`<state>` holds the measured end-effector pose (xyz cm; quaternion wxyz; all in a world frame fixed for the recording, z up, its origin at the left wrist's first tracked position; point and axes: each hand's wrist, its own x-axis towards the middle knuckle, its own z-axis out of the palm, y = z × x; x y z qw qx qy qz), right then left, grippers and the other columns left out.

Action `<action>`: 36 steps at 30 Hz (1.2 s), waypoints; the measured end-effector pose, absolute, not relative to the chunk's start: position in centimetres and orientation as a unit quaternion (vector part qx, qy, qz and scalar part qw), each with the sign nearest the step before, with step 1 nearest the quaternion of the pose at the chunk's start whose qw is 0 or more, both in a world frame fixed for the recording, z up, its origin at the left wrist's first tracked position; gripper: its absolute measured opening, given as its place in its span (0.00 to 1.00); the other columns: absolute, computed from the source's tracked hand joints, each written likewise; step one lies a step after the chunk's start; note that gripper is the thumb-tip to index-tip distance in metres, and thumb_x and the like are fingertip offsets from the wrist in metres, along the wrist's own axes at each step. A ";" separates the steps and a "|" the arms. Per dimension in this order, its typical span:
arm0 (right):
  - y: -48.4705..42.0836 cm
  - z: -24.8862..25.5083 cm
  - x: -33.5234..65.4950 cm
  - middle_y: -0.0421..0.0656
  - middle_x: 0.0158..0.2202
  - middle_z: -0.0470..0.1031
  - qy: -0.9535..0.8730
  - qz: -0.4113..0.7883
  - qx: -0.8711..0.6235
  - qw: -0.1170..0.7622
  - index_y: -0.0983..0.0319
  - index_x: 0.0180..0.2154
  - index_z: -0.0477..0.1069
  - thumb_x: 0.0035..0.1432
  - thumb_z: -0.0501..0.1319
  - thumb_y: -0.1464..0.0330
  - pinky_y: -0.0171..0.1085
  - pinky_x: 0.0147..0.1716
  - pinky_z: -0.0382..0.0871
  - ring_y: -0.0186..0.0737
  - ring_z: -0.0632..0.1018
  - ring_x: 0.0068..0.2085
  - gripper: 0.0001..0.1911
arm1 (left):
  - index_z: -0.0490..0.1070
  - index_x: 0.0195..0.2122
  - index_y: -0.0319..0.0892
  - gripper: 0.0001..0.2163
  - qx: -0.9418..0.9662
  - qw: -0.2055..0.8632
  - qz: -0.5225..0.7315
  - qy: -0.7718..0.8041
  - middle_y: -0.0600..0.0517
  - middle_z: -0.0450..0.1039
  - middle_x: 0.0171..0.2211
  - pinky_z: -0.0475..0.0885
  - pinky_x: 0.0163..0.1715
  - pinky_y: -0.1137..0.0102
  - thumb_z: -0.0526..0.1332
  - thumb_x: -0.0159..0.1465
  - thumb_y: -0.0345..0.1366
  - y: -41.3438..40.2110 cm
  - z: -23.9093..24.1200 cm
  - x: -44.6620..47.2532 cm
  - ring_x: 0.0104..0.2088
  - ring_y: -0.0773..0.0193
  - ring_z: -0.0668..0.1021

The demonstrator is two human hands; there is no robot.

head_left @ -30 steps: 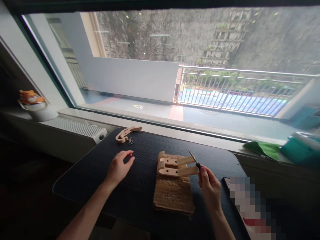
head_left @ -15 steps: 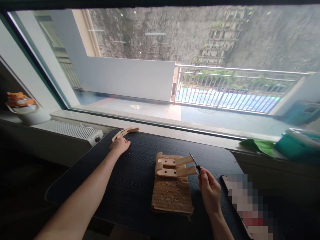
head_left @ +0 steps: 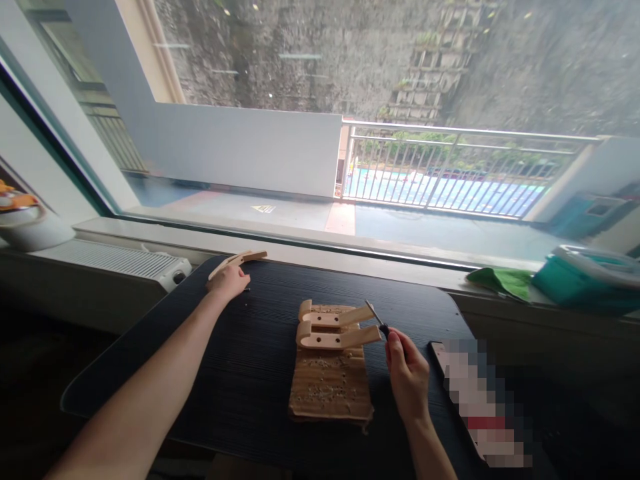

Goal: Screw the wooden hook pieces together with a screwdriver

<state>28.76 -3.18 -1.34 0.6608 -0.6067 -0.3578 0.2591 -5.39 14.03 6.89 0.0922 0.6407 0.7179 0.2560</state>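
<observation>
My left hand (head_left: 227, 281) reaches to the far left corner of the black table (head_left: 240, 373), fingers curled down right by a loose curved wooden hook (head_left: 239, 259); what it grips is hidden. My right hand (head_left: 406, 373) is closed on a small screwdriver (head_left: 376, 319) whose tip points at the right ends of two wooden hooks (head_left: 334, 328). Those hooks lie side by side on a wooden board (head_left: 331, 381) speckled with shavings.
A phone (head_left: 475, 407) lies on the table at the right edge. A white radiator (head_left: 115, 261) and a white pot (head_left: 30, 227) stand at the left under the window. Green cloth (head_left: 503, 280) and a teal box (head_left: 585, 283) rest on the sill at the right.
My left hand has moved from the table's middle out to the far left corner, over the small screws beside the loose hook. My right hand holds the screwdriver in place. The view shifted left.
</observation>
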 end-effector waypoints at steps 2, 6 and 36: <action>-3.2 -1.2 28.7 0.46 0.28 0.77 -0.367 0.244 -0.609 0.660 0.65 0.38 0.78 0.50 0.62 0.49 0.37 0.30 0.69 0.40 0.75 0.30 0.27 | 0.73 0.26 0.41 0.07 0.639 0.097 0.265 0.716 0.46 0.77 0.31 0.72 0.38 0.61 0.63 0.57 0.39 12.9 8.1 -4.4 0.38 0.51 0.78; -3.4 -0.9 28.6 0.45 0.28 0.76 -0.396 0.230 -0.615 0.642 0.64 0.39 0.78 0.54 0.59 0.50 0.37 0.30 0.69 0.41 0.75 0.31 0.25 | 0.74 0.29 0.43 0.10 0.691 0.145 0.302 0.641 0.52 0.78 0.30 0.72 0.36 0.68 0.60 0.56 0.44 9.4 10.0 -1.0 0.34 0.58 0.79; -4.4 0.9 28.3 0.44 0.27 0.75 -0.428 0.227 -0.607 0.630 0.63 0.38 0.76 0.58 0.56 0.56 0.36 0.29 0.67 0.40 0.74 0.31 0.19 | 0.74 0.27 0.45 0.12 0.943 0.006 0.117 0.312 0.51 0.74 0.29 0.57 0.60 0.48 0.53 0.60 0.25 1.6 10.2 7.5 0.38 0.59 0.74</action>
